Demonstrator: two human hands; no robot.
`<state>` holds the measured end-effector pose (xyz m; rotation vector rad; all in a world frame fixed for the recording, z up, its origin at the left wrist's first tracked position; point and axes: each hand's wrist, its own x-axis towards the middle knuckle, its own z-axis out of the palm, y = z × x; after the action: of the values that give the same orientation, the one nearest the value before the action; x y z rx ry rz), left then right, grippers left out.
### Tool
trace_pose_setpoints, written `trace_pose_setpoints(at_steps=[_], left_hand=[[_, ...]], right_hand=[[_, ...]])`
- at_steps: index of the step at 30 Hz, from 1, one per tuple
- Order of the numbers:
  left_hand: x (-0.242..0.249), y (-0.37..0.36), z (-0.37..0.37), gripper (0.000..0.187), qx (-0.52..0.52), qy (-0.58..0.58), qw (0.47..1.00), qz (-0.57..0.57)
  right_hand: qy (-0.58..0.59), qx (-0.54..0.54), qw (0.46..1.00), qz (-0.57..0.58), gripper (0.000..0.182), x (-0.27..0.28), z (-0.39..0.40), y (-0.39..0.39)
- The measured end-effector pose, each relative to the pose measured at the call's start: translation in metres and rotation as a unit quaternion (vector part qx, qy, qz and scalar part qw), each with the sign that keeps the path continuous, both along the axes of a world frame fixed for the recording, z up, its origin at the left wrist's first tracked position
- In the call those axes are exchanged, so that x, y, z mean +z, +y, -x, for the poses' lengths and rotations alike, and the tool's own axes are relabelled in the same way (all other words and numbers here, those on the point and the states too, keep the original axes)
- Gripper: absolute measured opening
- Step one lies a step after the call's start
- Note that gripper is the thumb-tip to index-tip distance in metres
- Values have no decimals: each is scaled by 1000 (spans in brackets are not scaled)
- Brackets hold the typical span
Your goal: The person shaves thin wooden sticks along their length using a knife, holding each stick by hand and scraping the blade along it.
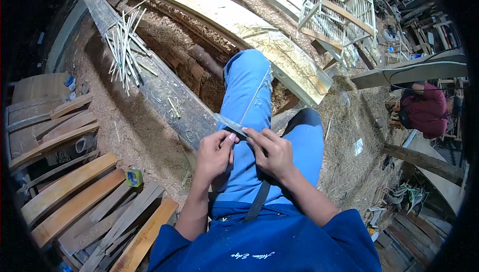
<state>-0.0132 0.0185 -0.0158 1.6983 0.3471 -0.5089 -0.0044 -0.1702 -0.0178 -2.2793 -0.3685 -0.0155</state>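
Observation:
Over my lap, both hands are closed close together around a knife (229, 124) with a flat grey blade pointing up-left. My right hand (273, 153) grips the knife near its base; its handle is mostly hidden by the fingers. With thumb and finger, my left hand (213, 156) pinches beside the blade, at the near end of a thin wooden stick (255, 96). The stick runs away over my blue-trousered thigh. A small black piece (237, 133) shows between my hands. Many similar thin sticks (124, 52) lie in a loose pile on a plank (164, 92) ahead to the left.
Curved wooden boards (75, 187) lie at the left, with a yellow-green tape measure (133, 177) among them. A broad pale beam (239, 22) crosses ahead. A slatted wooden cage (339, 10) stands beyond it. Another person in a maroon shirt (426, 110) is at the right. Shavings cover the floor.

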Motion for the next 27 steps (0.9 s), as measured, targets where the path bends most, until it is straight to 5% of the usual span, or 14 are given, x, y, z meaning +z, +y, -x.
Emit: trace_pose_setpoints(at_steps=[19,27], left_hand=[[19,57,110,17,52,53,997,-16],[18,52,99,18,42,54,998,7]], right_hand=[[-16,-39,998,37,28,-8,-4,-1],[-54,-105,990,78,27,-13,-18,-15]])
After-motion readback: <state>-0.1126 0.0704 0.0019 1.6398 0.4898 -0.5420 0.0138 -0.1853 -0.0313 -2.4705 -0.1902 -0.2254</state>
